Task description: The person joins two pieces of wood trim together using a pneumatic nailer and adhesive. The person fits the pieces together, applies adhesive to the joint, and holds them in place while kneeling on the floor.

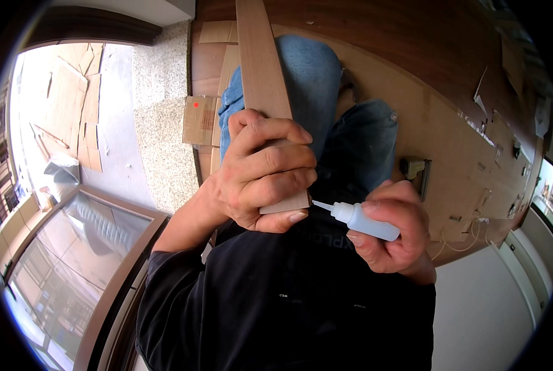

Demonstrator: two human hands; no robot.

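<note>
Head: wooden plank (pixel 263 68), translucent bottle (pixel 370 222)

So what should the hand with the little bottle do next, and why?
Perhaps the right hand should gently squeeze the small whitish bottle, because its thin nozzle already points at the near end of the wooden board, which the left hand grips. Whether the tip touches the wood is hard to tell.

The person wears a black shirt (pixel 289 328) with a dark left sleeve (pixel 174 272) ending near the elbow, dim lettering (pixel 335 240) and tiny pale marks (pixel 283 295) in front, and faded blue jeans (pixel 307 80). The left hand (pixel 267 167) and right hand (pixel 406 222) are bare.
</note>
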